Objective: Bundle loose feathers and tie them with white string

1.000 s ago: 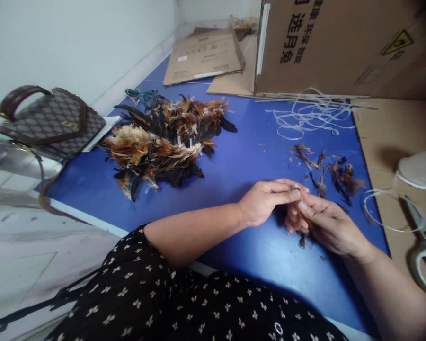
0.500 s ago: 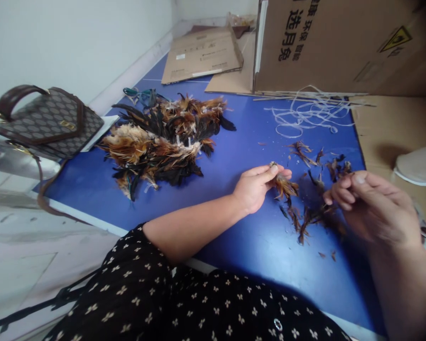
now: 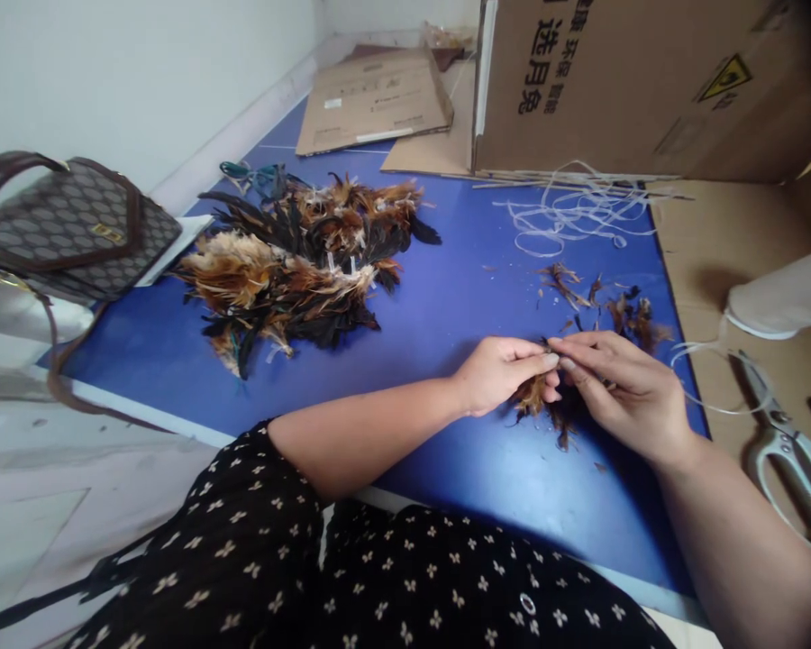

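Observation:
A small bunch of brown feathers (image 3: 531,397) is pinched between the thumb and fingers of my left hand (image 3: 504,374), its loose ends hanging below. My right hand (image 3: 625,383) meets it from the right, thumb and forefinger pressed together at the top of the bunch. What those fingertips grip is too small to make out. Loose dark brown feathers (image 3: 639,323) lie scattered behind and around my right hand. At the left of the blue table (image 3: 439,302) rests a big heap of brown, black and cream feathers (image 3: 297,279).
Tangled white string (image 3: 581,216) lies at the back right. Scissors (image 3: 780,442) and a white roll (image 3: 784,293) rest on cardboard at the right. A large carton (image 3: 622,90) stands behind. A patterned handbag (image 3: 74,230) sits at the left edge.
My right hand has moved left, from over the scattered feathers to the bunch, and its fingertips now meet my left hand's. The scissors have come into fuller view.

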Action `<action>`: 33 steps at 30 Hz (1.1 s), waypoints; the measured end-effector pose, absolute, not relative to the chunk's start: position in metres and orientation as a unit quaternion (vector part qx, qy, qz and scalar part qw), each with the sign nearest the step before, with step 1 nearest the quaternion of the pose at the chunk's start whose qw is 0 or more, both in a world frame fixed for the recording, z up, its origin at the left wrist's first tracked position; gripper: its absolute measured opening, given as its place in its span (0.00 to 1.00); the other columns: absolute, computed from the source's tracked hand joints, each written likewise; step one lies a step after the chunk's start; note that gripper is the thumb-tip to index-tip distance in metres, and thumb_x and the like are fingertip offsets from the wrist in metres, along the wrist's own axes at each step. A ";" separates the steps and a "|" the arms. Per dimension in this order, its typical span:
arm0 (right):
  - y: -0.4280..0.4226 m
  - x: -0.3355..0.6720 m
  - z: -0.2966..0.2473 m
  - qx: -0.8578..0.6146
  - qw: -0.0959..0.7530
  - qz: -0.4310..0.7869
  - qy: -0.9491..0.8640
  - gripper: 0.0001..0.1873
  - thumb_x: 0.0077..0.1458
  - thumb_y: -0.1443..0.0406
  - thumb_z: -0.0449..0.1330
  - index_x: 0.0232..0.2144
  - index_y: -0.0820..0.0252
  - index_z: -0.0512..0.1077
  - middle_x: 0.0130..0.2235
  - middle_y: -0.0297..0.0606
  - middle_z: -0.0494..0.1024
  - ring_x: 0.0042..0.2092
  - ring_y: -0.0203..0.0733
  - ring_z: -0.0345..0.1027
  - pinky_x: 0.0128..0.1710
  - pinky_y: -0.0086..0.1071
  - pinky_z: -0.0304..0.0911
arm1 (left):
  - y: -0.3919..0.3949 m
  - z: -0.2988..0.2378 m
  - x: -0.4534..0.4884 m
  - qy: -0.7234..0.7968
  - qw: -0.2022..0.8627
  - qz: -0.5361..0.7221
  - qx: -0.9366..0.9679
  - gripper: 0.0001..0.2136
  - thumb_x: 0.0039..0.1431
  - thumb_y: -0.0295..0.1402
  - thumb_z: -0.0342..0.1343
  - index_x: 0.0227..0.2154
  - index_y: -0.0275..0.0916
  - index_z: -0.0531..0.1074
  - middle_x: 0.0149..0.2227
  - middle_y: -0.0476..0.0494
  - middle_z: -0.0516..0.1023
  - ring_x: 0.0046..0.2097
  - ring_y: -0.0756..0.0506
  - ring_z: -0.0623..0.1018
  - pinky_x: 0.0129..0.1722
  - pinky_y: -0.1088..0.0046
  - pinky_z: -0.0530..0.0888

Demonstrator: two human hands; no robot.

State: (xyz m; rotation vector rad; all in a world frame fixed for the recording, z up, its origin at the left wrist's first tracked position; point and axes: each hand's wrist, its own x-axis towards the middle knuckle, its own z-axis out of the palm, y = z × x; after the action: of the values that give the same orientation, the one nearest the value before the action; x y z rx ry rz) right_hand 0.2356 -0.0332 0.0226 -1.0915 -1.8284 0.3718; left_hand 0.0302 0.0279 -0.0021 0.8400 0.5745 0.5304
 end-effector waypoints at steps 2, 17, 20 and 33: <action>-0.034 0.236 0.022 -0.451 0.468 0.156 -0.744 0.21 0.73 0.68 0.68 0.62 0.41 0.87 0.53 0.41 0.90 0.48 0.46 0.87 0.47 0.40 0.83 | 0.028 -0.002 0.030 0.276 0.840 0.248 0.396 0.17 0.68 0.43 0.74 0.34 0.33 0.80 0.28 0.44 0.83 0.33 0.49 0.85 0.37 0.73 0.82; -0.031 0.268 0.049 -0.542 0.432 0.074 -0.717 0.12 0.73 0.59 0.69 0.52 0.51 0.90 0.52 0.48 0.91 0.50 0.49 0.86 0.57 0.46 0.80 | 0.027 -0.005 0.035 0.275 0.790 0.402 0.371 0.22 0.59 0.50 0.80 0.37 0.34 0.82 0.29 0.51 0.81 0.29 0.53 0.80 0.45 0.67 0.86; -0.037 0.299 0.054 -0.559 0.395 0.046 -0.728 0.09 0.71 0.58 0.71 0.47 0.52 0.90 0.48 0.47 0.92 0.46 0.48 0.86 0.53 0.43 0.79 | 0.030 -0.006 0.037 0.288 0.768 0.454 0.349 0.21 0.60 0.49 0.79 0.37 0.34 0.82 0.30 0.52 0.81 0.29 0.54 0.80 0.47 0.66 0.86; -0.048 0.328 0.010 -0.546 0.235 0.057 -0.802 0.11 0.72 0.61 0.66 0.48 0.51 0.90 0.46 0.45 0.89 0.42 0.49 0.84 0.46 0.44 0.78 | 0.033 -0.003 0.037 0.322 0.756 0.461 0.336 0.15 0.67 0.42 0.75 0.39 0.35 0.81 0.30 0.53 0.79 0.29 0.54 0.79 0.46 0.65 0.85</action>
State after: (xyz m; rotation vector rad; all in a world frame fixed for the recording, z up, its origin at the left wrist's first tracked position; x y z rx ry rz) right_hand 0.3279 -0.0475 0.0103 -1.4986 -2.2008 0.1573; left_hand 0.0369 0.0328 -0.0026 0.7334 0.7024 1.0045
